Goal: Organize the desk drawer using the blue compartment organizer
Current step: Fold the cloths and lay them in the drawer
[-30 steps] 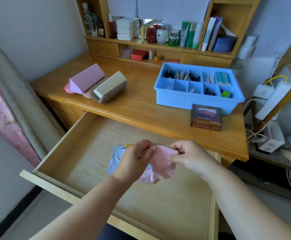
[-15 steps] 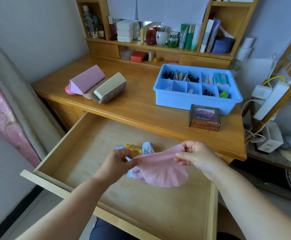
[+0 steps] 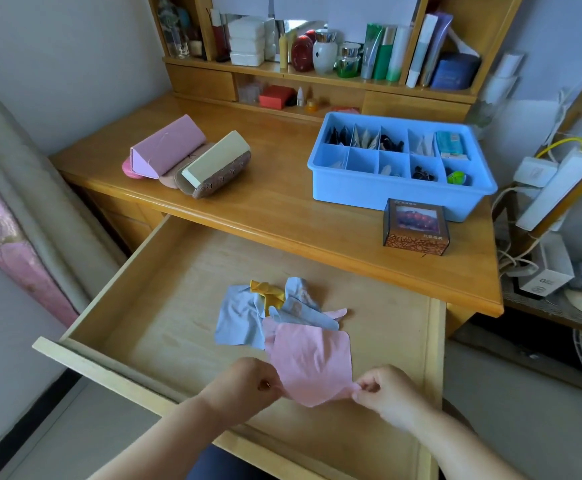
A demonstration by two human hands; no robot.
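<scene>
The wooden drawer (image 3: 151, 299) stands pulled open below the desk top. My left hand (image 3: 248, 384) and my right hand (image 3: 383, 393) each pinch a near corner of a pink cloth (image 3: 310, 362), which is spread flat over the drawer's front part. Behind it lie light blue cloths (image 3: 239, 317) and a crumpled yellow cloth (image 3: 269, 294) in a small heap on the drawer bottom. The blue compartment organizer (image 3: 400, 192) sits on the desk at the right, with small items in several of its compartments.
A small brown box (image 3: 416, 225) stands at the desk edge in front of the organizer. A pink case (image 3: 166, 147) and a beige case (image 3: 215, 164) lie on the desk's left. Shelves with bottles rise behind. Power strips and cables hang at the right.
Both hands have pulled the pink cloth apart, drawn it toward me and lowered it over the drawer's front. The blue and yellow cloths behind it are now uncovered.
</scene>
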